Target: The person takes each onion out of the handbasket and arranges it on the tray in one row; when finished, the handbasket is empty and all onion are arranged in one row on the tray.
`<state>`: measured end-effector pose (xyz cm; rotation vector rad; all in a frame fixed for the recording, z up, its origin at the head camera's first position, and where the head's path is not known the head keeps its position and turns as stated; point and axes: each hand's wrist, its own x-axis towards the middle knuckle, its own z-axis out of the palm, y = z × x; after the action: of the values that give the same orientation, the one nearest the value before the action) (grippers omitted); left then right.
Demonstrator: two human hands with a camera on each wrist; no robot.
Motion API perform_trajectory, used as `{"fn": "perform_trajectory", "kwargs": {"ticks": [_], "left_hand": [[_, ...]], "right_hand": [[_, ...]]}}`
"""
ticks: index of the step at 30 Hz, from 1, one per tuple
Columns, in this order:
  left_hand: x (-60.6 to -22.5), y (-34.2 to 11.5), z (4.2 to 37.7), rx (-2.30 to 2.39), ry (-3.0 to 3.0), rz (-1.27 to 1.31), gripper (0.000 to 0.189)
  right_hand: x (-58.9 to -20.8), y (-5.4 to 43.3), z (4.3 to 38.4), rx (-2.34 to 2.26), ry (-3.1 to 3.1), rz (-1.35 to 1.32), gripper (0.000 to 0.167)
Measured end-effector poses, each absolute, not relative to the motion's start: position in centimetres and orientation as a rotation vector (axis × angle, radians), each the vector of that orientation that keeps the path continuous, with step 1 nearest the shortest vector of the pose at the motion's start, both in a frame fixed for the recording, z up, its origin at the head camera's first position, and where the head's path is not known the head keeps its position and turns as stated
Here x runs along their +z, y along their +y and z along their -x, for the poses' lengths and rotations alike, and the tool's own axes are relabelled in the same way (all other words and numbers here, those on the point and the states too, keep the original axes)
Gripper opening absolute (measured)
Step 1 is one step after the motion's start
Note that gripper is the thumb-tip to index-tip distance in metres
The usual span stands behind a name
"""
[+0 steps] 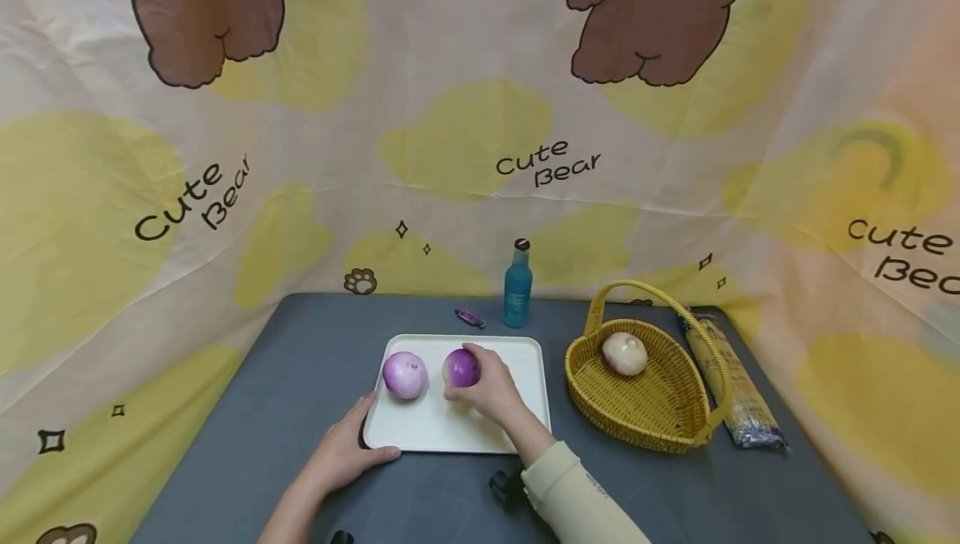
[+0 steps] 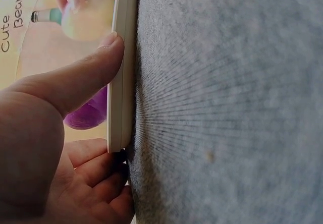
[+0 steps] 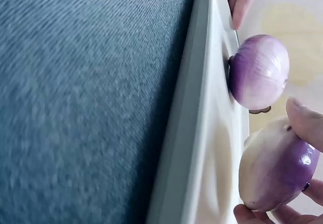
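A white tray (image 1: 480, 431) lies on the grey table. My left hand (image 1: 345, 448) grips its near left corner, thumb along the front edge and fingers at the left side; in the left wrist view the thumb presses the rim (image 2: 120, 88). Over the tray's middle, my right hand (image 1: 491, 387) holds a purple-and-white onion (image 1: 460, 368) between thumb and fingers. That onion (image 3: 275, 166) sits tilted in the grasp in the right wrist view; whether it touches the tray I cannot tell. Another purple onion (image 1: 405, 375) rests on the tray's left part.
Right of the tray stands a yellow woven basket (image 1: 637, 423) with a pale onion (image 1: 625, 353) inside. A long plastic package (image 1: 738, 386) lies beyond it. Behind the tray are a blue bottle (image 1: 517, 290) and a small purple wrapped item (image 1: 470, 318).
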<state>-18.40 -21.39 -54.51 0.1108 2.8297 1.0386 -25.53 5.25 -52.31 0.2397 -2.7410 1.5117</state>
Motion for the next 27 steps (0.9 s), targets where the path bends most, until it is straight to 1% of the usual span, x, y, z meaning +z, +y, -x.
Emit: {"fn": "perform_trajectory", "kwargs": {"ticks": [8, 17, 24, 27], "left_hand": [[-54.4, -21.5, 18.4, 1.033, 2.828, -0.103, 0.110], [-54.3, -21.5, 18.4, 1.041, 2.829, -0.097, 0.110], [-54.2, -21.4, 18.2, 1.040, 2.829, -0.095, 0.110], [-54.3, -21.4, 18.2, 1.048, 2.830, -0.095, 0.110]], "right_hand": [[-53.2, 4.7, 25.9, 1.458, -2.818, -0.210, 0.090], [-53.1, 4.5, 26.0, 1.440, -2.809, -0.232, 0.098], [-52.2, 4.6, 25.4, 1.458, -2.804, -0.254, 0.105], [-51.4, 4.8, 25.2, 1.473, -2.774, -0.255, 0.105]]}}
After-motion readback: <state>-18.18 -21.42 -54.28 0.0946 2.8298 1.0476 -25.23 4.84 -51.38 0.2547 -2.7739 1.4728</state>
